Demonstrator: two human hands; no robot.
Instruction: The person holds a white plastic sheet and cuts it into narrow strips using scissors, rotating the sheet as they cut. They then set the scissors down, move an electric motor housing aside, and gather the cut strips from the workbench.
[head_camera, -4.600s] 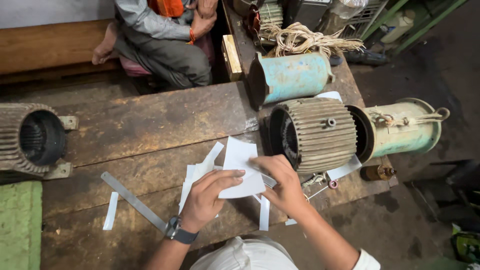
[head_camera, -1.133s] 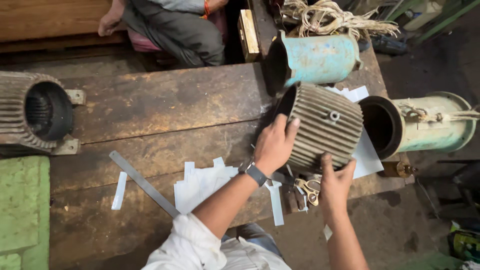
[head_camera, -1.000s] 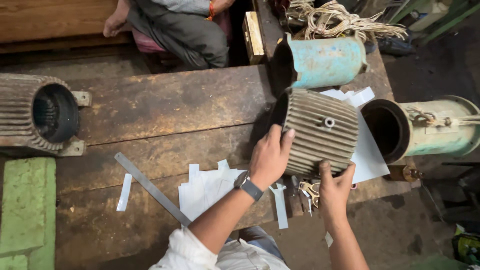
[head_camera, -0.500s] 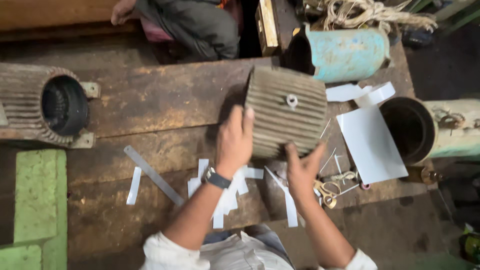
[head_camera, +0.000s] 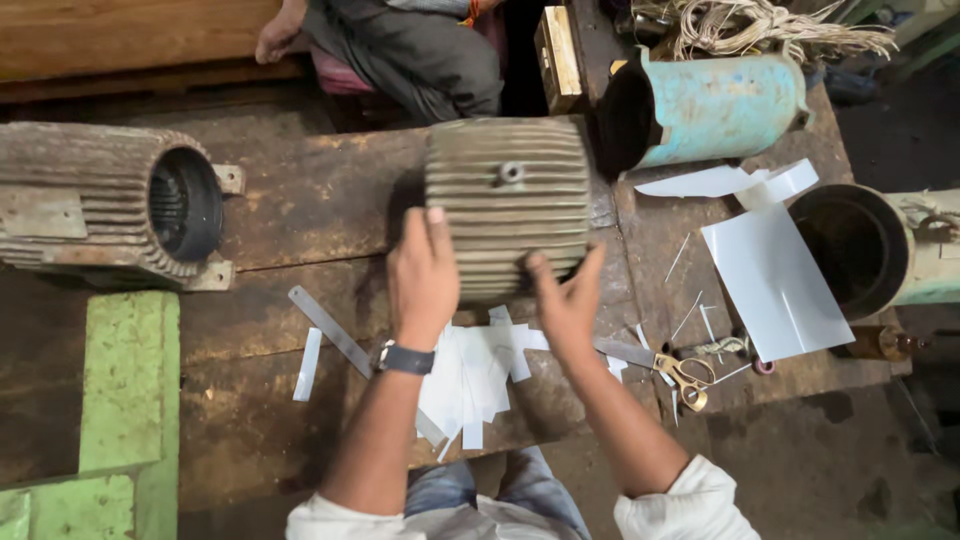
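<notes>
A ribbed grey motor housing (head_camera: 508, 195) lies on its side in the middle of the dark wooden workbench (head_camera: 300, 200). My left hand (head_camera: 423, 275) presses flat against its near left end. My right hand (head_camera: 567, 300) cups its near right corner with the fingers spread. Both hands touch the housing. Below them lies a heap of white paper strips (head_camera: 475, 375).
A rusty ribbed housing (head_camera: 110, 205) sits at left above a green block (head_camera: 125, 390). A turquoise cylinder (head_camera: 715, 105) and a pale one (head_camera: 870, 245) stand at right, near a white sheet (head_camera: 775, 280), scissors (head_camera: 665, 365) and a steel ruler (head_camera: 330, 330). A seated person (head_camera: 400, 45) is behind the bench.
The ribbed housing has been turned and slid left, from beside the pale cylinder to the bench's middle. Both my hands moved with it, off the paper strips they held earlier.
</notes>
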